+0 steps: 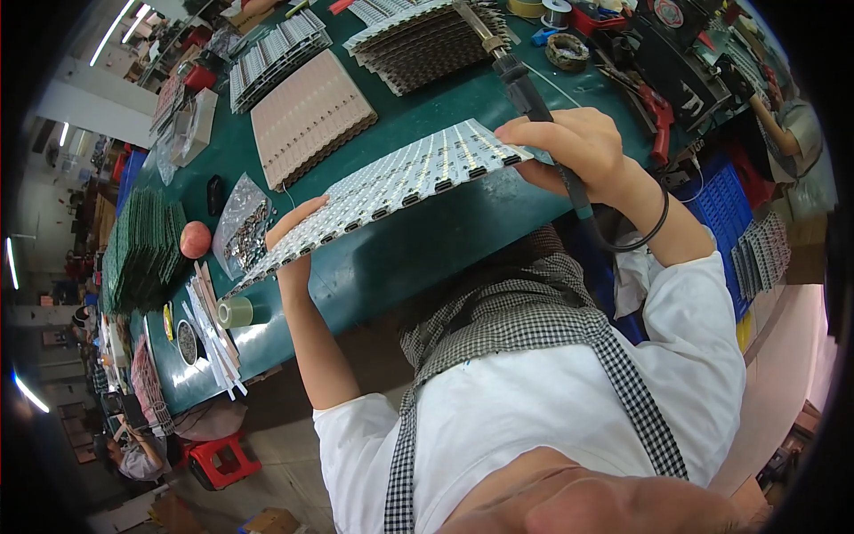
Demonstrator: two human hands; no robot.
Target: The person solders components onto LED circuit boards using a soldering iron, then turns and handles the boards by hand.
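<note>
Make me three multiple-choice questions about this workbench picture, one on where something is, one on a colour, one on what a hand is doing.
1. Where does the roll of clear tape lie?
A. on the green table near its edge
B. on the red stool
C. on the blue crate

2. What colour is the round ball beside the bag of small metal parts?
A. blue
B. pinkish red
C. yellow

3. What does the right hand hold?
A. nothing
B. scissors
C. a soldering iron and an end of the panel of white strips

Answers: 1 A, the tape sits on the green top. 2 B, the ball is pinkish red. 3 C, its fingers close on both, while the left hand supports the other end.
</note>
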